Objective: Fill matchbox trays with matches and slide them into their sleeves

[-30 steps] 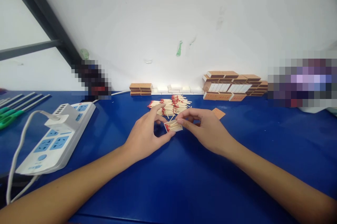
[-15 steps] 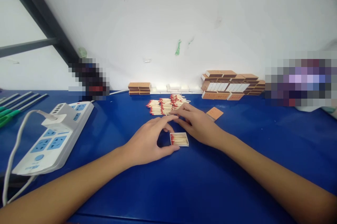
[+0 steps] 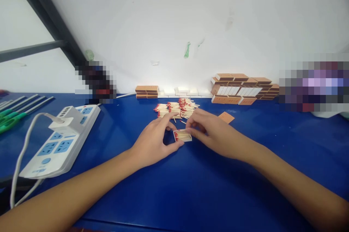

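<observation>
Both hands meet over a small open tray (image 3: 182, 135) of red-tipped matches on the blue table (image 3: 191, 188). The left hand (image 3: 154, 141) pinches the tray's left end between thumb and forefinger; the right hand (image 3: 215, 132) has its fingertips curled onto the right end. A loose match pile (image 3: 177, 108) lies just behind, with boxes (image 3: 242, 88) stacked along the wall and a power strip (image 3: 62, 137) off left.

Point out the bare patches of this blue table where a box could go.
Bare table lies right of the right hand, before the stacked matchboxes. More shows between the power strip and left hand. It is crowded around the match tray and loose matches.
</observation>
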A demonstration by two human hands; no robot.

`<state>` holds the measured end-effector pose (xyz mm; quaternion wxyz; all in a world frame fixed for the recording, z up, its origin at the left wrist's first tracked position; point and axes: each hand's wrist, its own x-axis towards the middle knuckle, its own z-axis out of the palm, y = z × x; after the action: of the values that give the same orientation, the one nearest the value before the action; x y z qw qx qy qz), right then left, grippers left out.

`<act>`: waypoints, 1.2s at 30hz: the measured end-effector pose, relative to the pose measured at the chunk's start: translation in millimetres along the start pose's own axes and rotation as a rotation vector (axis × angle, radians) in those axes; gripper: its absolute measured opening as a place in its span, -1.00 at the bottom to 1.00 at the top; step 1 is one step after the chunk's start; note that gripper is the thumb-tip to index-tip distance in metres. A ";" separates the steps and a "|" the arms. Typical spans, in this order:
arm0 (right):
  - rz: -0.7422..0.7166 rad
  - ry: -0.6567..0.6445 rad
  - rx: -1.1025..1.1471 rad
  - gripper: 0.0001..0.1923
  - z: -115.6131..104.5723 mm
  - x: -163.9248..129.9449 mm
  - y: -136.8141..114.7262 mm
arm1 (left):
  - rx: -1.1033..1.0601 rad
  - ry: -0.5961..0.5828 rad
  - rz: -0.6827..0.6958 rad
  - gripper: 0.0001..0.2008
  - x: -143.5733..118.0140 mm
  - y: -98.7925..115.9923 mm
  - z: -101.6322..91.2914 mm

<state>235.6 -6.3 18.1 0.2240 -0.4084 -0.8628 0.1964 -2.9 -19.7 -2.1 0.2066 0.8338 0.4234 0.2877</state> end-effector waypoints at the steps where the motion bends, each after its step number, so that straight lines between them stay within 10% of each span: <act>1: 0.002 -0.014 0.010 -0.87 1.3 -0.6 -2.0 | -0.005 -0.001 0.003 -0.26 0.1 0.1 0.3; 7: 0.081 0.170 -0.023 -0.88 15.4 7.9 20.0 | -0.005 -0.023 0.034 -0.25 -1.4 -1.0 1.9; 23: 0.023 -0.012 0.051 -0.81 7.0 2.0 3.4 | 0.016 0.007 0.018 -0.29 0.0 -1.7 2.1; 28: 0.042 0.232 -0.109 -0.91 16.8 11.3 23.5 | 0.029 -0.001 0.031 -0.30 -0.4 -2.2 3.7; 36: 0.058 0.194 -0.299 -0.89 20.6 19.1 46.6 | 0.032 -0.012 0.037 -0.28 -0.7 -0.4 1.7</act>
<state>242.3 33.0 -18.9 0.2374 -0.4791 -0.8445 0.0319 -2.3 -20.3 -3.8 0.1902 0.8463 0.4115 0.2797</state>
